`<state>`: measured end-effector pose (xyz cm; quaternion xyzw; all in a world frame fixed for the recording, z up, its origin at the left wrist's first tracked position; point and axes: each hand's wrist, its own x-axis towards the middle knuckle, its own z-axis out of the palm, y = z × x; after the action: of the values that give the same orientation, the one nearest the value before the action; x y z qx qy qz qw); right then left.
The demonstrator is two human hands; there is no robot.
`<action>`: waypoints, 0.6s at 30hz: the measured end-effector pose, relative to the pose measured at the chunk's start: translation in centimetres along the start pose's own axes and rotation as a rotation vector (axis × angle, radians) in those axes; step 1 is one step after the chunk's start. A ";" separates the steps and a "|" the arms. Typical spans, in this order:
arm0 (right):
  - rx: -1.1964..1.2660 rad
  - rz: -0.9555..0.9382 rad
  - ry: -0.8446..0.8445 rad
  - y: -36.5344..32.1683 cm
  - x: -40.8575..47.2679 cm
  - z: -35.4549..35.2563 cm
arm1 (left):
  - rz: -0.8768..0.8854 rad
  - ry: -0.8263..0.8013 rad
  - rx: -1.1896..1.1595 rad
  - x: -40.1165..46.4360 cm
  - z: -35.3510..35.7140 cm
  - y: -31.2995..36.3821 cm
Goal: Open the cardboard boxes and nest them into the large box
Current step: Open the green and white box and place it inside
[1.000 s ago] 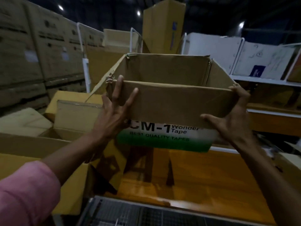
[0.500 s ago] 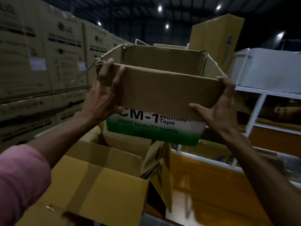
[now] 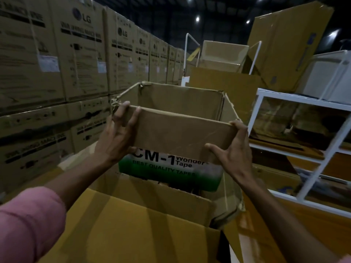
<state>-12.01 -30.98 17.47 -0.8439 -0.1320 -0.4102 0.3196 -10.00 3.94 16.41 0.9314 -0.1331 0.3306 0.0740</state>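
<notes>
An open brown tape box, with a green and white band printed "CM-1 Wonder Tape", hangs in the air in front of me. My left hand grips its near left corner, fingers over the top edge. My right hand grips its near right corner. Just below it stands the large cardboard box with its flaps open; the tape box's bottom is over that opening. The large box's inside is mostly hidden.
A wall of stacked LG cartons runs along the left. White metal shelving stands at the right. Behind are more cardboard boxes and a tall leaning carton. The floor at lower right is orange.
Both hands have carried the tape box to the left, from over the orange floor to above the large box's opening. My view has turned left with it.
</notes>
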 end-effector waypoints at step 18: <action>-0.135 0.425 -0.596 -0.2 -6.4 6.1 | -0.020 -0.720 0.192 -3.1 3.6 -6.2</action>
<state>-12.46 -26.60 9.80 -0.9541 -0.0137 -0.0788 0.2886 -8.30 9.64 11.39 0.9919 -0.1100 -0.0078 -0.0623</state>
